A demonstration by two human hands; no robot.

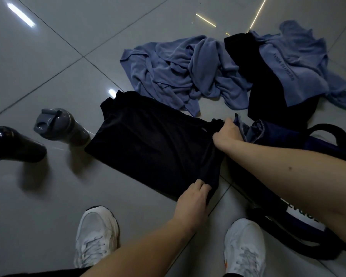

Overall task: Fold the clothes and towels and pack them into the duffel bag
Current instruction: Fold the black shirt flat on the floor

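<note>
Left hand (192, 196) and right hand (226, 134), fingers curled, pinch the right edge of the folded black fabric garment (154, 142), flat on grey floor tiles (48, 56) beside the navy duffel bag (316, 142), long axis running left-right (crumpled blue towel (294, 62) print ends "FITNESS").

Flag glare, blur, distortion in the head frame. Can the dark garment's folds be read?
Head view: ceiling-light glare streaks on the glossy floor tiles; tile joints run near straight, so little distortion shows; overall dim. The black garment, gripped by the left hand and right hand, is underexposed, folds barely readable. The blue towels are sharp enough to show creases.
</note>
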